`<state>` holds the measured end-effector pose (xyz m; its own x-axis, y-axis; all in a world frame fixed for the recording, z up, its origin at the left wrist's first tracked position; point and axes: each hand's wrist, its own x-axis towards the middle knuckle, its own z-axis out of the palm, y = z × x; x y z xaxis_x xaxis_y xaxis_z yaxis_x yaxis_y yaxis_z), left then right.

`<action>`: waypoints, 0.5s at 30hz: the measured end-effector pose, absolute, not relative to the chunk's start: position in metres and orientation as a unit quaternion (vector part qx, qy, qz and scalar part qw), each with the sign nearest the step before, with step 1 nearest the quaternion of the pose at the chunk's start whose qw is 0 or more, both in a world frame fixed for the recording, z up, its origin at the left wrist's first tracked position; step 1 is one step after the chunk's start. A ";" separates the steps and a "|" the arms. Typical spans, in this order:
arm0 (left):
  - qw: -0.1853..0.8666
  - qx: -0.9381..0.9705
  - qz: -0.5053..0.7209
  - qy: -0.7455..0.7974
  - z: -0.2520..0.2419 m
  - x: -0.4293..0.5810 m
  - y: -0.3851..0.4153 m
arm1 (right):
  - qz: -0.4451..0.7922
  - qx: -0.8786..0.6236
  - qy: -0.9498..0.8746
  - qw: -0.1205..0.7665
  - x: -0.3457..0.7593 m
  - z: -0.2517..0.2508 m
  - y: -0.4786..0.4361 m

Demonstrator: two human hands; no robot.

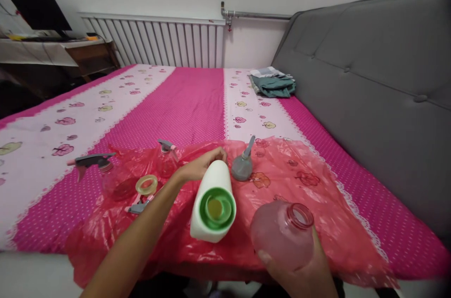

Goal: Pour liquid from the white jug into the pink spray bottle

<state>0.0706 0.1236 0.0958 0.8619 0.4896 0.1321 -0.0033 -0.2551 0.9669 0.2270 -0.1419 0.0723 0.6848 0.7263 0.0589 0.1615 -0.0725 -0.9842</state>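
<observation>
"Left hand (214,159), where's that?"
"At the far end of the white bottle (214,183), curled onto it, some fingers hidden; its open green end faces near."
"And the right hand (299,274)?"
"Wrapped round the pink bottle (282,232) from the near side, right of the white one."
"Around them?"
"Small grey bottle (242,168) farther off, two spray bottles (104,165) left, red plastic sheet (334,232) beneath, on the bed (190,96)."

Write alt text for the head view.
A person's left hand holds a white bottle, green opening toward the camera, while the right hand holds an open pink bottle. Red plastic sheeting covers part of a bed, with two spray bottles at left.
</observation>
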 end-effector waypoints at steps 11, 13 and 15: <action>0.498 0.814 0.250 0.164 0.166 0.048 0.100 | 0.260 -0.705 -0.281 0.597 0.249 0.086 -0.154; 0.482 0.812 0.274 0.181 0.175 0.039 0.094 | 0.275 -0.695 -0.287 0.599 0.250 0.085 -0.155; 0.477 0.795 0.312 0.211 0.186 0.027 0.086 | 0.282 -0.694 -0.281 0.600 0.251 0.083 -0.156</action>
<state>0.0269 0.0864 0.1860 0.7171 0.6318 0.2944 0.0374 -0.4567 0.8888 0.2506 -0.1556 0.0825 0.6834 0.7280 -0.0539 0.0528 -0.1230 -0.9910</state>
